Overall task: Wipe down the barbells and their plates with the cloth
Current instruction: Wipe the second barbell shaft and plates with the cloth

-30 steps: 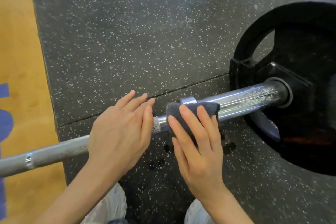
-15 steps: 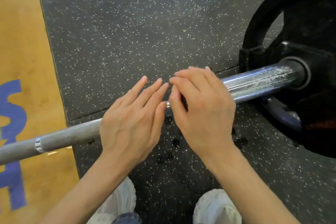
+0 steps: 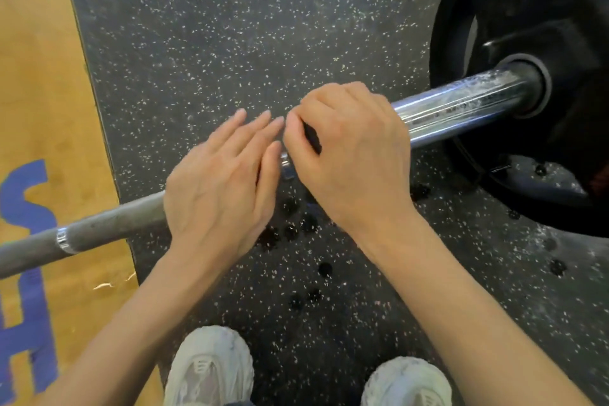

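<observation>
Since a second ago my right hand has been rolling over the top of the barbell, so the cloth that was showing under my fingers is now almost hidden, and my view has been closing in on the plate.

Taking the barbell as my landmark and going from big to small: the rubber floor is lying under it, with the wooden platform beneath its far grey end. One black plate is sitting on the chrome sleeve at the barbell's loaded end. My two shoes are standing on my side of it. My left hand is resting flat on the shaft, fingers straight and holding nothing. My right hand is curling around the collar end of the sleeve, just beside the left, gripping the cloth against the metal; only a dark sliver is peeking out by my thumb, so I am guessing, not seeing, that it wraps the bar.

I am judging this as the sleeve-wiping step. The sleeve between my right hand and the plate is looking streaked and chalky, so the next move is calling for sliding the cloth toward the plate while the left hand is steadying the shaft.

Counting: one barbell, one plate, one cloth, two hands, two shoes.
</observation>
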`<state>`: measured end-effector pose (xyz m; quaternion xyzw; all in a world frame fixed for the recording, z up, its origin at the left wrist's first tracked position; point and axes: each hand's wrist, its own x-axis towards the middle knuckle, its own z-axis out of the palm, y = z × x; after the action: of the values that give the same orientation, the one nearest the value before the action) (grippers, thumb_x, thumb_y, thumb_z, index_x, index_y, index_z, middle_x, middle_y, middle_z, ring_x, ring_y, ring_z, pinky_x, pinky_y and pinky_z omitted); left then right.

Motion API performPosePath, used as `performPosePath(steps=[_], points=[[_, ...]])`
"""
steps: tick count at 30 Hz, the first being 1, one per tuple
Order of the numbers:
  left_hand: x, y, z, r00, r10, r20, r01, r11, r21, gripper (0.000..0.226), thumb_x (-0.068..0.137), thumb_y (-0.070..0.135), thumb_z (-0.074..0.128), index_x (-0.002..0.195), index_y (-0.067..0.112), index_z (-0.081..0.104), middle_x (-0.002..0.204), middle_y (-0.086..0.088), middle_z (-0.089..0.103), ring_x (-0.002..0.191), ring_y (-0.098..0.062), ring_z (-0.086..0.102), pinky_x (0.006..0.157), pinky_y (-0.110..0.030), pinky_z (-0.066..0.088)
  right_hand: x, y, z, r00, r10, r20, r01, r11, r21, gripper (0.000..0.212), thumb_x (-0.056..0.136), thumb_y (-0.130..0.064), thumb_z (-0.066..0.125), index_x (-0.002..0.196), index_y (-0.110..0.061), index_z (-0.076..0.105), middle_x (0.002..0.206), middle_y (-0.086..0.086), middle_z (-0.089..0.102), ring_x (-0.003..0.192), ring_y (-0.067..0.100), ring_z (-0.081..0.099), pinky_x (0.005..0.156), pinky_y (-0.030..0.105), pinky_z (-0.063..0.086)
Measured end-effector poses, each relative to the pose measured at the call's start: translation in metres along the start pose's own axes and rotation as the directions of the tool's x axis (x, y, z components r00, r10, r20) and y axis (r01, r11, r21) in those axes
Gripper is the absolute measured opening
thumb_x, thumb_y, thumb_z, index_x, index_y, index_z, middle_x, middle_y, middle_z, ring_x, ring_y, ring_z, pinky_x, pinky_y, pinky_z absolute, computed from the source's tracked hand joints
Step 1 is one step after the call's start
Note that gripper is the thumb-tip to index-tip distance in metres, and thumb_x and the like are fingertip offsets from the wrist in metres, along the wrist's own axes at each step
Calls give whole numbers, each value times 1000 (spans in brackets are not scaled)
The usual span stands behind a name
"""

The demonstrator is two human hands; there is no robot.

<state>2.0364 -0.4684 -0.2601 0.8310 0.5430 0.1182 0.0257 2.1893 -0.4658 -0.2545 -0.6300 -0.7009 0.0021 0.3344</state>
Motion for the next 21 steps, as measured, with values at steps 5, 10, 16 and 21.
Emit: performPosePath(steps=[5, 10, 16, 21], points=[[0, -13, -1, 995, 84, -63, -76, 991, 113, 46, 110, 27, 30, 151, 11, 44, 158, -4, 40, 152, -27, 24, 124, -45, 16, -41, 13, 20, 990, -90, -111, 94, 995, 30, 31, 103, -9, 56, 134, -11, 59, 144, 11, 52, 139, 31, 43, 121, 46, 29], [5, -18, 8, 990, 93, -103, -85, 994, 72, 46, 111, 27, 27, 148, 13, 49, 153, 2, 47, 147, -19, 36, 106, -37, 40, 3, 9, 31, 980, -68, -189, 77, 996, 42, 22, 101, -12, 54, 111, -7, 73, 119, 9, 70, 118, 29, 61, 108, 45, 45], [16, -27, 13, 978, 135, -162, -121, 988, 95, 45, 110, 26, 29, 148, 15, 49, 153, 4, 47, 146, -17, 39, 102, -34, 44, -16, 23, 47, 959, -164, -232, 169, 986, 4, 28, 103, -9, 58, 131, -12, 61, 140, 8, 56, 141, 25, 42, 122, 44, 28], [26, -30, 13, 974, 126, -187, -112, 990, 83, 44, 110, 25, 29, 142, 15, 57, 146, 5, 55, 141, -15, 46, 98, -29, 44, 14, 10, 48, 968, -69, -240, 77, 997, 23, 19, 101, -10, 55, 112, -9, 71, 121, 9, 70, 123, 28, 58, 111, 42, 42]])
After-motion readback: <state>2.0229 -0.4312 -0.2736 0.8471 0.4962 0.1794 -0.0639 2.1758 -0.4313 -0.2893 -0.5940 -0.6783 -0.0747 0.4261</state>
